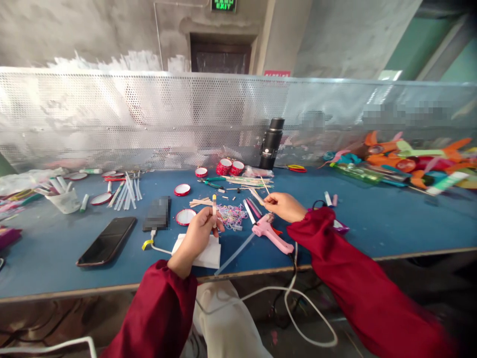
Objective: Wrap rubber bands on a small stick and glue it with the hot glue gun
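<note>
Upright in my left hand [199, 231] is a short white stick with a yellow band near its top [214, 205], pinched between thumb and fingers. My right hand [285, 206] has its fingers closed on a thin wooden stick [264, 185], which leans up and to the left. Just below that hand lies a pink glue gun [274, 236], with a long clear glue stick [234, 254] sticking out behind it. A tangle of coloured thin strands [234, 217] lies between the hands. Beneath my left hand is a folded white paper [208, 254].
A phone [107, 242] and a cabled dark device [156, 214] lie at left, near a white cup of pens [63, 199]. Red-rimmed lids [182, 190], pliers [212, 184] and a black flask [272, 144] stand farther back. Colourful pieces [413, 159] heap at right. A white cable [290, 293] hangs below the edge.
</note>
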The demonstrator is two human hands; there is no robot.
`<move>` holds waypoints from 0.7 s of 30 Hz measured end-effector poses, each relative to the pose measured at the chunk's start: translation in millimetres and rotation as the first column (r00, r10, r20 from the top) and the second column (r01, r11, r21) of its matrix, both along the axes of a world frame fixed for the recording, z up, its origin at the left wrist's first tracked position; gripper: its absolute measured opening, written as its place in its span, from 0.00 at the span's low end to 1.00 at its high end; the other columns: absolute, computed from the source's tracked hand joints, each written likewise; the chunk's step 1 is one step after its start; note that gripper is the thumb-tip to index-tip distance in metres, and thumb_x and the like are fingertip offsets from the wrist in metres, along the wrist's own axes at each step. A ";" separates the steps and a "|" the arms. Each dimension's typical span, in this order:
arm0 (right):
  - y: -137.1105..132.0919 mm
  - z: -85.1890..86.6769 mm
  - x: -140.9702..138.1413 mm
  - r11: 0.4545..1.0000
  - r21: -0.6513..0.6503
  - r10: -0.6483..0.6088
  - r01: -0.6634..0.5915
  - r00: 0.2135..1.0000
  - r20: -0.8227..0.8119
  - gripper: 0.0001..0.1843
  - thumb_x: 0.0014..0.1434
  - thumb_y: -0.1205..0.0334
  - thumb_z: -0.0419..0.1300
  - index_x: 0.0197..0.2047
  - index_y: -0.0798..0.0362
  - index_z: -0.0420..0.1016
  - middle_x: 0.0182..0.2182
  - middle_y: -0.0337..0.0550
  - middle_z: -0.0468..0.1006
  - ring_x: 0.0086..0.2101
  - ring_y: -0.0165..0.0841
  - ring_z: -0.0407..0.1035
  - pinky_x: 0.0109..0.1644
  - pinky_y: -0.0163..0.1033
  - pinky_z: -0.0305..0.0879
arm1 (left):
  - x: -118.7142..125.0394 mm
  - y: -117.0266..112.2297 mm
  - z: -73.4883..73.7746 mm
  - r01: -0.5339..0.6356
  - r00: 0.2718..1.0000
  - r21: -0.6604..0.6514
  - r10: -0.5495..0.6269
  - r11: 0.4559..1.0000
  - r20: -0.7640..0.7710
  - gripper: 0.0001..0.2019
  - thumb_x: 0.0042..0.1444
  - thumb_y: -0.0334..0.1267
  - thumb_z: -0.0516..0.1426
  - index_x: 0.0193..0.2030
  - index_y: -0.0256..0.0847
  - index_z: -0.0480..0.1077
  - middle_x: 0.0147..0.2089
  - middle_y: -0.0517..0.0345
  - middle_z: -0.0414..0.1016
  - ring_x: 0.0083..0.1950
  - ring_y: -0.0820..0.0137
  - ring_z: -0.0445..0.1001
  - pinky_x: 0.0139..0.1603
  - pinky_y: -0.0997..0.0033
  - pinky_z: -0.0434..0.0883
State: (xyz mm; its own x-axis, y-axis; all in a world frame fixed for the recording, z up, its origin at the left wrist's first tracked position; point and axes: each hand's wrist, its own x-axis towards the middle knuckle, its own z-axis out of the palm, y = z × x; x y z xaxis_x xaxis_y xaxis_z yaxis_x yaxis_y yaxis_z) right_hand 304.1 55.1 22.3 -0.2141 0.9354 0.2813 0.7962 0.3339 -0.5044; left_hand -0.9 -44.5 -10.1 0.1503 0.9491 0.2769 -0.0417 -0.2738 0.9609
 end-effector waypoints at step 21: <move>-76.8 31.4 -39.7 0.945 0.324 0.089 0.043 0.921 -0.379 0.11 0.58 0.57 0.61 0.43 0.49 0.78 0.26 0.37 0.75 0.25 0.30 0.65 0.30 0.36 0.61 | 2.1 0.4 2.4 -0.027 0.999 -0.007 0.027 1.000 0.019 0.13 0.61 0.48 0.57 0.43 0.40 0.66 0.34 0.57 0.79 0.26 0.73 0.72 0.28 0.73 0.63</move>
State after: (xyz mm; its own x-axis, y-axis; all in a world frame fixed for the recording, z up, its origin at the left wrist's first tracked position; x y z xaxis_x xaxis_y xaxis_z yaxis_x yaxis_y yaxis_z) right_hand 264.4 -21.6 53.7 -0.0487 0.7764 0.6284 0.5528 0.5450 -0.6304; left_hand 1.2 -44.2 -7.7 0.1196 0.9544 0.2735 -0.0525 -0.2690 0.9617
